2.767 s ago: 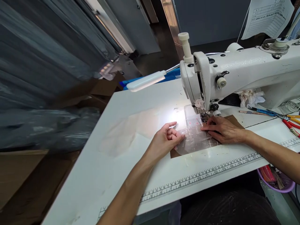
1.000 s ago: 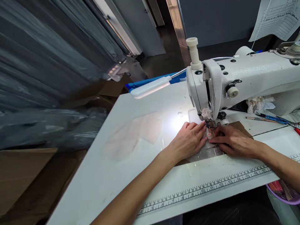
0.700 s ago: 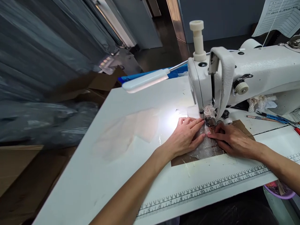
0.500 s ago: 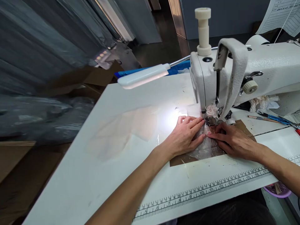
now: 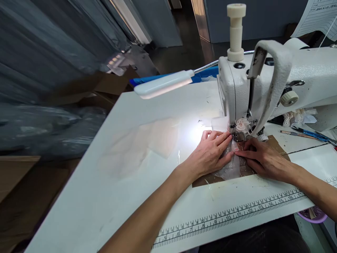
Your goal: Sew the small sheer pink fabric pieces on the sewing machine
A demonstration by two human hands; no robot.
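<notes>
A strip of sheer white fabric point(image 5: 228, 171) lies under the needle area of a white sewing machine point(image 5: 265, 75). My left hand point(image 5: 210, 151) rests flat on this fabric, fingers stretched toward the presser foot, palm down. From the other side, my right hand point(image 5: 259, 158) pinches the fabric's right edge between thumb and forefinger, just in front of the foot. A pale pink fabric rosette point(image 5: 242, 124) hangs on the machine head above the needle area. Beneath the fabric is a brown plate point(image 5: 204, 181). The stitching point itself is partly hidden by fingers and metal parts.
Sheer peach fabric pieces point(image 5: 160, 137) lie on the white table point(image 5: 105, 203), left of my hands. A lamp point(image 5: 164, 83) reaches over the table. Scissors point(image 5: 312, 133) and a thin brush point(image 5: 297, 134) lie at right. A ruler strip point(image 5: 226, 219) runs along the front edge.
The view has shifted slightly, so the machine appears a little further right. Both hands keep nearly the same pose on the fabric.
</notes>
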